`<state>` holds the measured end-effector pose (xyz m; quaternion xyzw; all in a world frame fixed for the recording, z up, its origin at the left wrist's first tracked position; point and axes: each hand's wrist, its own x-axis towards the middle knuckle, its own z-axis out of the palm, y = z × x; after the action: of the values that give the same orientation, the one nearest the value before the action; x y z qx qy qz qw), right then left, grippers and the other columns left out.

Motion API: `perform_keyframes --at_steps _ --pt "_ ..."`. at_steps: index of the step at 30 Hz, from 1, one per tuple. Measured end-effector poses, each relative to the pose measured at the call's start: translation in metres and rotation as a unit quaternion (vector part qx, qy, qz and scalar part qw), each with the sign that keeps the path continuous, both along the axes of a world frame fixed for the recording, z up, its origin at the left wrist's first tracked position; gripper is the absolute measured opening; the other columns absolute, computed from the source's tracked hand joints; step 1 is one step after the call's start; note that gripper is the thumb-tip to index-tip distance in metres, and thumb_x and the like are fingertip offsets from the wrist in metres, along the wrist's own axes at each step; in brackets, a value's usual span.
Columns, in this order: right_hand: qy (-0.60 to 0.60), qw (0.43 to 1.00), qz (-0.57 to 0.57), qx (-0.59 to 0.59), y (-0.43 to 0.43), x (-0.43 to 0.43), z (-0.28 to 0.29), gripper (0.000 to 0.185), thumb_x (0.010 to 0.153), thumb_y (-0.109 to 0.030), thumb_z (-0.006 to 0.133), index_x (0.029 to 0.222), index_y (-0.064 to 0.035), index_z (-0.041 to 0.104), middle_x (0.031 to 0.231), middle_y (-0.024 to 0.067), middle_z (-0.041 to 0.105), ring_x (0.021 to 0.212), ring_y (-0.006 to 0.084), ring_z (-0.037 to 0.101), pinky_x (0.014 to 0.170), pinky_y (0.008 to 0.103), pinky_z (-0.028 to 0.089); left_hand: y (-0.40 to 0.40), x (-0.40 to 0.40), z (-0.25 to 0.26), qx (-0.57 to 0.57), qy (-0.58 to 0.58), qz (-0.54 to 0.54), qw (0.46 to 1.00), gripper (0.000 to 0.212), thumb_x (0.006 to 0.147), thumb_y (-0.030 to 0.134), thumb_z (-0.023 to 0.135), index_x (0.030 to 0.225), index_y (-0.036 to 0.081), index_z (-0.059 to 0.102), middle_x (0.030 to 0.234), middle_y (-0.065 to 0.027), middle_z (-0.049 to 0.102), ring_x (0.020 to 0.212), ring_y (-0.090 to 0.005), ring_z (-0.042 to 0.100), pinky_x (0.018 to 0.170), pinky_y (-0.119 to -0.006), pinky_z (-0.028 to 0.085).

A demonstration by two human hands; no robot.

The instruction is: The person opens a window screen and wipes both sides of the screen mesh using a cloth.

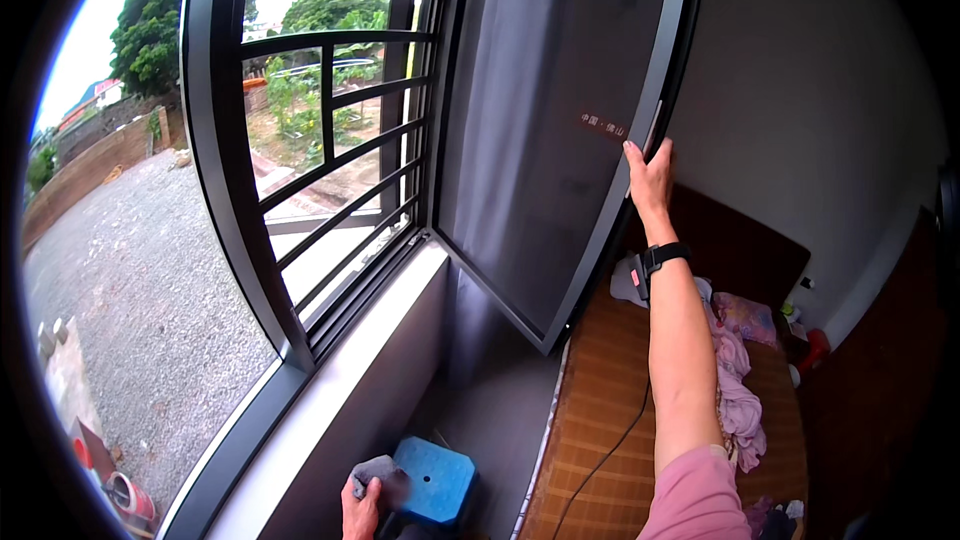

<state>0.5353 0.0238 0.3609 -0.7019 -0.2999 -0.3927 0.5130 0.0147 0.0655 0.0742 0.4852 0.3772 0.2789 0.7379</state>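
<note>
My right hand (651,174) grips the outer edge of a casement mesh panel (525,165), near a slim handle strip. The panel has a grey metal frame and stands swung inward from the window opening; a small sticker with writing is on it. A wristband with a small device (646,270) is on my right wrist. Low in the view, my left hand (361,514) holds a bunched grey cloth (381,474). That cloth is above a blue plastic stool (435,476), overlapping its edge in view; whether they touch I cannot tell.
Dark metal bars (337,37) cross the window opening, above a white sill (352,360). A greyish curtain (495,90) shows through the mesh. To the right is a bed with a woven mat (600,420), a dark cable (626,427) and pink bedding (739,405). Outside lies gravel (157,270).
</note>
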Motion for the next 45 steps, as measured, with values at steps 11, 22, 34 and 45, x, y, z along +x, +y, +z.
perform_keyframes --at_steps 11,22,34,45 --pt "0.052 0.998 0.024 -0.017 -0.005 -0.015 0.006 0.051 0.085 -0.034 0.062 0.115 0.0031 0.043 0.105 0.0258 0.061 0.097 0.0399 0.060 0.085 0.0432 0.046 0.066 0.000 -0.018 0.002 -0.039 -0.114 0.993 0.029 0.098 0.015 0.047 0.121 0.002 0.057 0.104 -0.0068 0.065 0.093 -0.0154 0.061 0.079 -0.027 0.050" --pt "0.079 0.997 0.005 -0.005 -0.004 -0.013 0.003 0.051 0.088 -0.034 0.061 0.120 0.0016 0.044 0.117 0.0228 0.058 0.110 0.0341 0.056 0.093 0.0396 0.042 0.130 0.002 -0.038 -0.019 -0.061 -0.180 0.982 0.028 0.099 0.017 0.046 0.118 0.002 0.058 0.097 -0.0054 0.066 0.085 -0.0125 0.060 0.073 -0.025 0.049" --pt "0.077 0.997 -0.019 -0.012 -0.012 0.011 0.000 0.067 0.087 -0.034 0.066 0.129 0.0093 0.038 0.125 0.0211 0.052 0.117 0.0265 0.049 0.102 0.0357 0.036 0.161 0.035 -0.169 -0.022 0.012 -0.262 0.965 0.019 0.093 0.011 0.051 0.105 -0.001 0.060 0.093 -0.0066 0.066 0.083 -0.0140 0.060 0.075 -0.029 0.050" --pt "0.063 0.981 0.178 0.047 -0.029 0.054 0.018 0.041 0.088 -0.020 0.069 0.116 0.0057 0.054 0.108 0.0088 0.062 0.096 0.0167 0.060 0.087 0.0285 0.047 0.132 -0.016 -0.239 0.069 0.258 -0.354 0.896 0.029 0.090 0.022 0.059 0.105 -0.003 0.059 0.092 -0.0173 0.067 0.085 -0.0271 0.065 0.076 -0.036 0.049"
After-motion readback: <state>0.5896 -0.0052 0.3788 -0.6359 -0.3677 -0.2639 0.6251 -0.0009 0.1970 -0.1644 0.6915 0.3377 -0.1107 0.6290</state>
